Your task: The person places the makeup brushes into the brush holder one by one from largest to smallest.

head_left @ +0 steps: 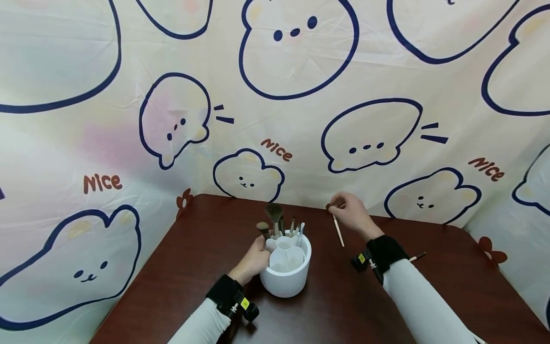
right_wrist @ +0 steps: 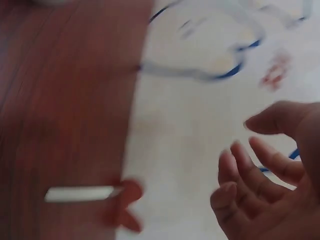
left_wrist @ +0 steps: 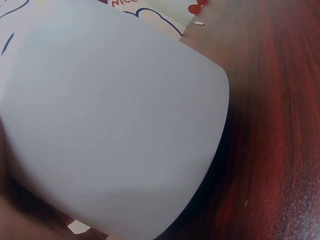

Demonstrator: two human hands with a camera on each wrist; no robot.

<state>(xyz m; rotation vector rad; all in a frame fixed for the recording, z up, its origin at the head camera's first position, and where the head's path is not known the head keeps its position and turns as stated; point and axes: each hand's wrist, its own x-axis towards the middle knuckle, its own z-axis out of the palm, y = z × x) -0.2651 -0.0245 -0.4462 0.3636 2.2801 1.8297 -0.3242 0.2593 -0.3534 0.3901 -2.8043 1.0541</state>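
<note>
A white round brush pot (head_left: 283, 284) stands on the table, with several makeup brushes (head_left: 275, 212) upright in its back part and a white divided insert (head_left: 287, 258) in front. My left hand (head_left: 256, 260) grips the pot at its left rim; some of its fingers are hidden behind it. In the left wrist view the pot's smooth wall (left_wrist: 120, 115) fills most of the picture. My right hand (head_left: 352, 215) is over the table's back edge, fingers loosely bent and holding nothing in the right wrist view. Close by lies a thin pale stick (head_left: 338, 231), blurred in the right wrist view.
Another brush (head_left: 418, 256) lies on the dark wooden table (head_left: 206, 248), partly behind my right forearm. A pale cloth backdrop (head_left: 301, 119) with printed cartoon figures hangs right behind the table's back edge. A white object (head_left: 477, 338) shows at the bottom right beside my sleeve.
</note>
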